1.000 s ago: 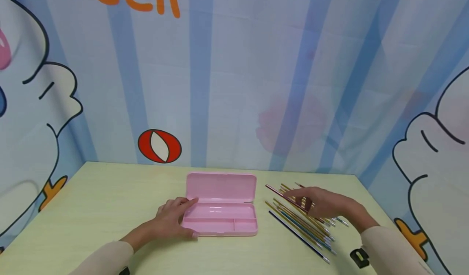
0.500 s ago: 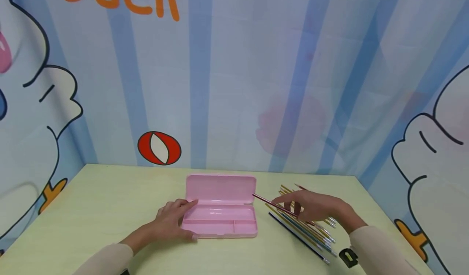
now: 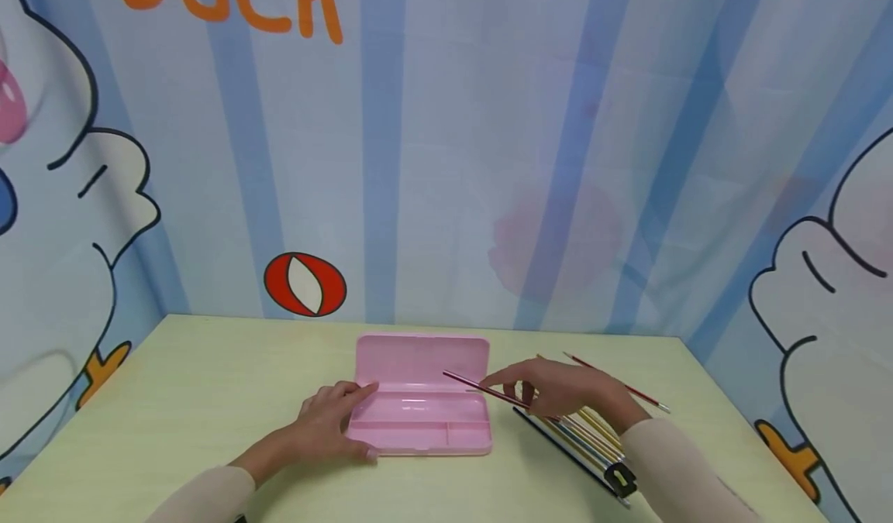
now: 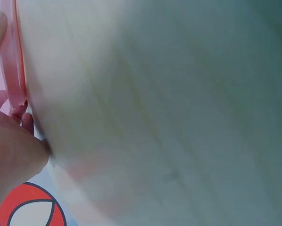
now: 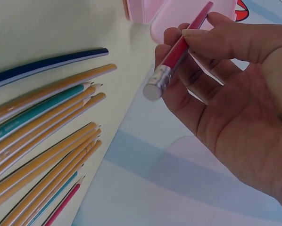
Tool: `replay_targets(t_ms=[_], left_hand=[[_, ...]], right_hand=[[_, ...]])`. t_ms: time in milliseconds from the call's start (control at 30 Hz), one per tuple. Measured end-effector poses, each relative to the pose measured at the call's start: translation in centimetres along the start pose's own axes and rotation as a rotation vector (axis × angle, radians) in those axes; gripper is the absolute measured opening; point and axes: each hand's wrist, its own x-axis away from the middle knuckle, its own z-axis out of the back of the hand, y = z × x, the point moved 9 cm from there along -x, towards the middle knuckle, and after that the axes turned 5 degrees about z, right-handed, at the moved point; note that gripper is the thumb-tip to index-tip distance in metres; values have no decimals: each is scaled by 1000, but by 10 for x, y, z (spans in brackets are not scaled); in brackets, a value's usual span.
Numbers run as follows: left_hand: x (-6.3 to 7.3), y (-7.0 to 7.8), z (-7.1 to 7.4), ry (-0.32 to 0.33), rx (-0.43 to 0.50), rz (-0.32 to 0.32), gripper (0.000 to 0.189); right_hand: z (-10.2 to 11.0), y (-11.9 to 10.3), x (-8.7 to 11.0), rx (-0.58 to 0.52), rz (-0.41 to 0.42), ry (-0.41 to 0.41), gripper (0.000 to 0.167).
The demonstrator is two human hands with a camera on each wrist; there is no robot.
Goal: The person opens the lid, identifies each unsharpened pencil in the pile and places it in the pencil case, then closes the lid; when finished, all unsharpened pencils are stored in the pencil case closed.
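A pink pencil case [image 3: 422,359] lies open on the table, its lid raised at the back and its divided tray in front. At its left side my left hand [image 3: 324,426] holds it, thumb at the front edge and fingers near the hinge. My right hand [image 3: 558,390] pinches a red pencil [image 5: 176,54] between thumb and fingers. The pencil's far end reaches over the case's right part; the silver ferrule and pale eraser point back in the right wrist view. Beneath the right hand lie several yellow and teal pencils [image 5: 42,141], partly hidden in the head view.
A dark blue pencil [image 5: 51,66] lies at the near side of the pile. Another red pencil [image 3: 638,391] rests apart, behind the right wrist. The yellowish table [image 3: 258,368] ends at a blue striped cloth backdrop [image 3: 446,159] with printed cartoon figures.
My right hand has moved left with the red pencil, from above the pencil pile to the right edge of the case. The left hand stays on the case.
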Motion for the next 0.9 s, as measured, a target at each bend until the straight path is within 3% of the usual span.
replay_targets(t_ms=[333,700,900], left_hand=[[-2,-5,-2,-9,4,21,99],[-2,-3,0,10,6,-2,98],[-1,-2,0,8,7,-4,98]], right_hand=[[-6,-8,-34,107,9,8,68],[-20,-14,-64,130,-8,-2,67],[-26,-21,-78,195,31,10,59]])
